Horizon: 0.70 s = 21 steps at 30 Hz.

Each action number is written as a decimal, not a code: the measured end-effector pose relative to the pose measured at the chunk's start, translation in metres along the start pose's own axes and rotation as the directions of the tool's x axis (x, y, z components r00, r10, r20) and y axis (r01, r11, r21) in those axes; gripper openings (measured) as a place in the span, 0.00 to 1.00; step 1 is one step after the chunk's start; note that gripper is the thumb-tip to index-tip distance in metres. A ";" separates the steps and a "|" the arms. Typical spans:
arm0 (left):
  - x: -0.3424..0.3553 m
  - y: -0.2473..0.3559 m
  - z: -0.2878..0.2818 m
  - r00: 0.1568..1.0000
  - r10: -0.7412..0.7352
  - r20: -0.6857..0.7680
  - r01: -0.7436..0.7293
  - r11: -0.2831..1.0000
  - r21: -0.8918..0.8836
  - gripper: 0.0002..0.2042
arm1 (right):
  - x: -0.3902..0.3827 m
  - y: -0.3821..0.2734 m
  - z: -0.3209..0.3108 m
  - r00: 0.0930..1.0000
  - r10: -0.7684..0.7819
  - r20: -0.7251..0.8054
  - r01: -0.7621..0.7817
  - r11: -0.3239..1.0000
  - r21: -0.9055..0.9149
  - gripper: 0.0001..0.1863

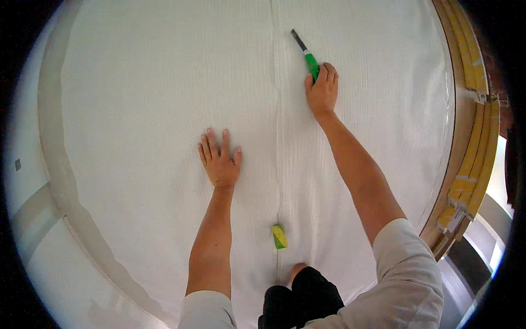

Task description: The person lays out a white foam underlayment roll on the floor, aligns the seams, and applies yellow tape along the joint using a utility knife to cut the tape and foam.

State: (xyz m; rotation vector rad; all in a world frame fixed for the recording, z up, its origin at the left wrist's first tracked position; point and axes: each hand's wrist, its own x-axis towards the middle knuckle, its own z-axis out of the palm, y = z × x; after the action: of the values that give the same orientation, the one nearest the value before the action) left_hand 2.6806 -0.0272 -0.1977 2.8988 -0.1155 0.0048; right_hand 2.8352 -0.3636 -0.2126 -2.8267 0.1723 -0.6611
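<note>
Big white ribbed fabric sheet spread flat, filling most of the view; a vertical seam line runs down it where two widths meet, and that seam is the landmark here. Right hand sits just right of the seam, toward its far end, fingers curled down over a green-handled cutter; the tool's dark blade end points away from the person and slightly toward the seam. Grip looks more like pressing and holding the handle than a full fist, fingers close together. Left hand is left of the seam, about midway along it, palm flat on the fabric, fingers spread, holding nothing. A small yellow-green tape roll lies right on the seam at its near end, close to the person's knee. Judging progress: the two widths already lie butted and smooth along the whole visible seam, no wrinkles, so laying out looks done. Cannot tell whether the seam is joined or trimmed anywhere; no cut scraps or tape visible along it. The work at the seam's far end looks to be in hand, with any finishing along it left. Yellow wooden strips are stacked well right of the seam, past the fabric edge.
</note>
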 end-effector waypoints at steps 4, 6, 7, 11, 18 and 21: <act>-0.002 0.014 -0.011 0.999 -0.022 0.034 0.021 1.000 0.018 0.32 | 0.004 0.005 -0.016 0.999 0.013 0.051 -0.014 1.000 0.007 0.25; -0.003 0.021 -0.009 0.999 -0.014 0.044 0.014 1.000 0.017 0.33 | 0.004 0.013 -0.020 0.999 0.023 0.046 -0.023 1.000 0.013 0.25; -0.005 0.021 -0.008 0.999 -0.011 0.052 0.010 1.000 0.014 0.32 | 0.001 0.015 -0.020 0.998 0.036 0.045 -0.037 0.999 0.023 0.25; -0.001 0.018 -0.006 0.999 0.012 0.040 -0.014 0.999 0.031 0.32 | 0.005 0.016 -0.019 0.999 0.031 0.016 -0.032 0.999 0.024 0.25; -0.004 0.016 0.001 0.999 0.046 -0.011 -0.046 0.999 -0.003 0.30 | 0.003 0.014 -0.018 0.993 0.092 0.068 -0.094 0.995 0.026 0.26; 0.000 0.018 0.002 0.998 0.057 -0.009 -0.057 0.998 0.027 0.29 | 0.006 0.016 -0.020 0.991 0.103 0.081 -0.105 0.994 0.016 0.26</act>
State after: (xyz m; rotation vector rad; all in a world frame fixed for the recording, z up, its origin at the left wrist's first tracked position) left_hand 2.6793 -0.0456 -0.1953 2.9208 -0.1981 0.0309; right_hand 2.8307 -0.3842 -0.1963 -2.7966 0.2951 -0.5231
